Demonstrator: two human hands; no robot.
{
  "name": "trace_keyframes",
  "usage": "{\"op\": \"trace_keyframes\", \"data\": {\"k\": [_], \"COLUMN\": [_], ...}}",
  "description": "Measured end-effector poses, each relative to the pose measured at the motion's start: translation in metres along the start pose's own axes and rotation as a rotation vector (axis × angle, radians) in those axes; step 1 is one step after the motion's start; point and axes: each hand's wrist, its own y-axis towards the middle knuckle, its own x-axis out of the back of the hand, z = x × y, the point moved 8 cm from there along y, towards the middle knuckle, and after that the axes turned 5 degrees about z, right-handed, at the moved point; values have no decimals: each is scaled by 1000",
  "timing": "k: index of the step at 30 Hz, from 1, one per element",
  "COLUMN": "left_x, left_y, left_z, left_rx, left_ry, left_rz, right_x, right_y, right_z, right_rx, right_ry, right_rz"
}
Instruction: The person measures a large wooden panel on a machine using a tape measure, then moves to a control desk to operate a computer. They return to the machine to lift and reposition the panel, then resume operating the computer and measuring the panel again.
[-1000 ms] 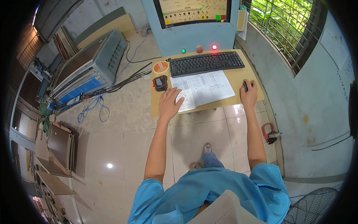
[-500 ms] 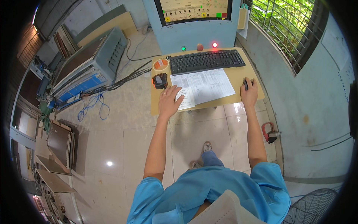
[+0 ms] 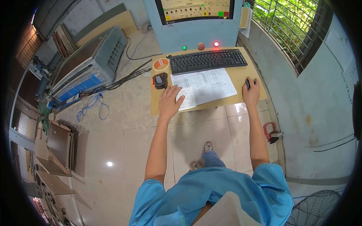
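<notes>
My left hand lies flat with fingers stretched at the left edge of a small white slip. Under that slip is a larger printed sheet on the tan desk board. Over at the right, my right hand is curved round a black computer mouse. Just beyond my left fingers sit a black and orange tape measure and a roll of tape. A black keyboard spans the back of the board.
Behind the keyboard rises a blue cabinet with a screen, a green light, a red button and a lit red light. A grey machine and loose blue cable are at left. A fan stands lower right.
The whole view has shifted very slightly. Both hands keep their places, the left on the paper and the right on the mouse.
</notes>
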Motion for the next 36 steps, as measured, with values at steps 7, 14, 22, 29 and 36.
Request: {"op": "trace_keyframes", "data": {"k": [7,14,22,29,36], "left_x": [-1,0,2,2,0], "left_y": [-1,0,-1,-1,-2], "left_z": [0,0,0,-1,0], "left_rx": [10,-15,4,-4,-18], "left_ry": [15,14,17,8,17], "left_rz": [-9,-22,-10,-9,-1], "right_x": [-2,-1,-2,-3,-3], "right_y": [2,2,2,3,2], "right_z": [-1,-1,-1,0,-1], "right_rx": [-13,-14,-28,-17,-11], "right_ry": [7,6,-8,-33,-32], "right_rz": [22,13,1,13,13]}}
